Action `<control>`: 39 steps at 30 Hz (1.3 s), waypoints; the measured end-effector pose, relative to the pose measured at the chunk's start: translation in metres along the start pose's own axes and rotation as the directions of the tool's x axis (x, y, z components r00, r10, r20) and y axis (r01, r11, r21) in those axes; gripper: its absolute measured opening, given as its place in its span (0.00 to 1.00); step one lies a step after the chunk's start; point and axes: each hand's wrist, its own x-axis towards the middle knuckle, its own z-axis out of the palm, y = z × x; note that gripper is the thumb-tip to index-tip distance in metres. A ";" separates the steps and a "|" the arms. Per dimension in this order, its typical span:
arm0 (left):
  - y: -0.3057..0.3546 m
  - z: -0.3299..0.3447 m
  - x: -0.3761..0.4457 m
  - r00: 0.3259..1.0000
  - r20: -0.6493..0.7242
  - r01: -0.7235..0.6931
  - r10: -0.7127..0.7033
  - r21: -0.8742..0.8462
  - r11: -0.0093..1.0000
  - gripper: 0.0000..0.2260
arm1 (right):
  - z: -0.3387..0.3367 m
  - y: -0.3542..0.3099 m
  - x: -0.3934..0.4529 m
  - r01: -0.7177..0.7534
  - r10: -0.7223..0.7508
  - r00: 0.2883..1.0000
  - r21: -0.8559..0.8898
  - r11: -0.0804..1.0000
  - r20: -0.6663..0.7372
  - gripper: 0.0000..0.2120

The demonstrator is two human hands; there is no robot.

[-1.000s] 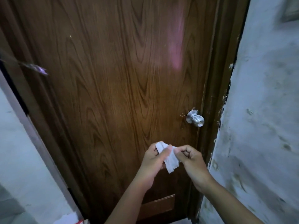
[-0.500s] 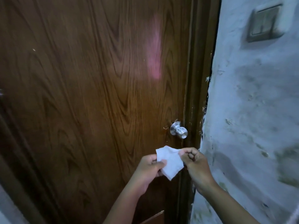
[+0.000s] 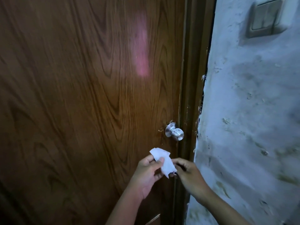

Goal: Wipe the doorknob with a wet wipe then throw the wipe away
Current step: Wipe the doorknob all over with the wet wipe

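Observation:
A round silver doorknob (image 3: 175,132) sticks out near the right edge of a brown wooden door (image 3: 90,98). Just below it, my left hand (image 3: 148,172) pinches a crumpled white wet wipe (image 3: 164,160) between thumb and fingers. My right hand (image 3: 188,173) sits close beside it, its fingertips at the wipe's lower right corner; whether they grip the wipe is unclear. Both hands are a short way beneath the knob and do not touch it.
The brown door frame (image 3: 190,95) runs down the door's right side. A rough, stained pale wall (image 3: 253,127) fills the right, with a light switch (image 3: 266,18) at the top.
The wipe has been drawn into a tighter bunch in my left hand. My right hand has loosened its pinch and its fingers now point toward the wipe's lower corner.

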 end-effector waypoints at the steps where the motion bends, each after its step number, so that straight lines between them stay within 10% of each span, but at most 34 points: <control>1: -0.001 0.000 0.001 0.999 -0.020 -0.029 0.029 0.000 1.000 0.08 | 0.002 0.000 -0.001 -0.012 0.012 1.000 0.014 1.000 0.017 0.18; 21: -0.010 0.002 0.054 0.959 -0.047 -0.267 0.280 0.187 0.945 0.06 | 0.001 0.012 0.058 -0.168 0.134 0.982 0.277 0.946 0.135 0.14; 34: -0.020 0.037 0.116 0.916 -0.259 -0.210 0.306 0.339 0.917 0.05 | -0.030 0.050 0.122 0.084 -0.073 0.983 0.062 0.995 -0.169 0.06; 39: -0.027 0.031 0.136 0.754 -0.315 -0.246 0.577 0.679 0.692 0.10 | -0.041 0.080 0.128 -0.073 0.139 0.931 0.200 0.977 -0.338 0.07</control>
